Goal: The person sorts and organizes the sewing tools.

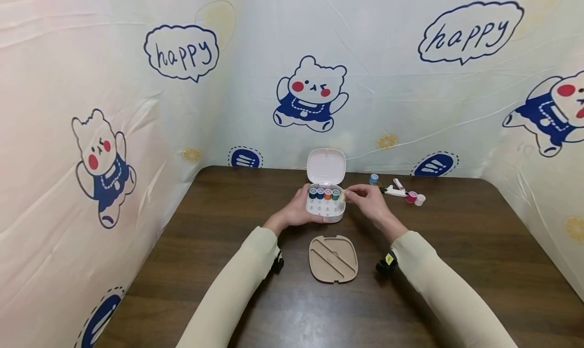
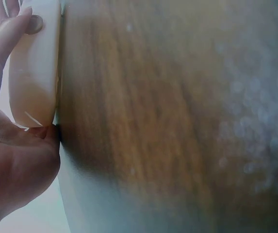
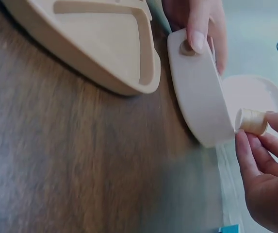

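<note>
The right hand [image 1: 371,203] pinches a cylindrical cream spool [image 3: 253,122] while the left hand [image 1: 296,209] grips a rounded white box [image 3: 199,92] (smooth-walled).

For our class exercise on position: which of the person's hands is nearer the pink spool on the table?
Right. The right hand, pinching a cream spool, is left of the pink spool without touching it; the left hand is farther left, holding the white box.

Left forearm [image 1: 232,290]: cream-sleeved, slanting forward and inward.
Left hand [image 1: 297,208]: gripping, thumb [image 3: 197,28] stretched along the near side, fingers opposing it.
Right forearm [image 1: 449,290]: cream-sleeved, mirroring that slant.
Right hand [image 1: 371,204]: fingers [image 3: 264,156] bent, tips drawn into a pinch.
</note>
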`<act>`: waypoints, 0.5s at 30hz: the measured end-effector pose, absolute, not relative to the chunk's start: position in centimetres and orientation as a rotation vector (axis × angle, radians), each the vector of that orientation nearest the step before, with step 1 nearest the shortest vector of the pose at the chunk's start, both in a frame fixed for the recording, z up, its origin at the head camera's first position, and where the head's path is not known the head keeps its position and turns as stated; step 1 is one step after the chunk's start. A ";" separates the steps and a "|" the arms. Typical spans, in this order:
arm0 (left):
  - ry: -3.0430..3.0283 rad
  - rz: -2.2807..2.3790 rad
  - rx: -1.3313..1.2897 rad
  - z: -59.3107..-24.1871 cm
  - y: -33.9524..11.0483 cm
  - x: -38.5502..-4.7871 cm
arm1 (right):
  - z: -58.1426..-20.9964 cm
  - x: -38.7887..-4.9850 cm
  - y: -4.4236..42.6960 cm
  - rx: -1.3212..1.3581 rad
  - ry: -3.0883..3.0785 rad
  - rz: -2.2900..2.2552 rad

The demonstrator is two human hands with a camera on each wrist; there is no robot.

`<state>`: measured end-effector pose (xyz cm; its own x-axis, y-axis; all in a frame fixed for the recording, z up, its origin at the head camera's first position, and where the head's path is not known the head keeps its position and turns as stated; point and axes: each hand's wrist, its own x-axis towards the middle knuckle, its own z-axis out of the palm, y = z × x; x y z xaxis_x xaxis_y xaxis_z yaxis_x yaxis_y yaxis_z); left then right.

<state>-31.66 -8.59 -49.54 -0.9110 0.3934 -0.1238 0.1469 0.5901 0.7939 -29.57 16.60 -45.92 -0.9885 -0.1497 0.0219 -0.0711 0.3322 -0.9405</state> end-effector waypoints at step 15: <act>2.565 1.256 0.518 -49.2 -8.5 -31.2 | -45.3 -30.2 14.2 -0.378 2.717 -1.484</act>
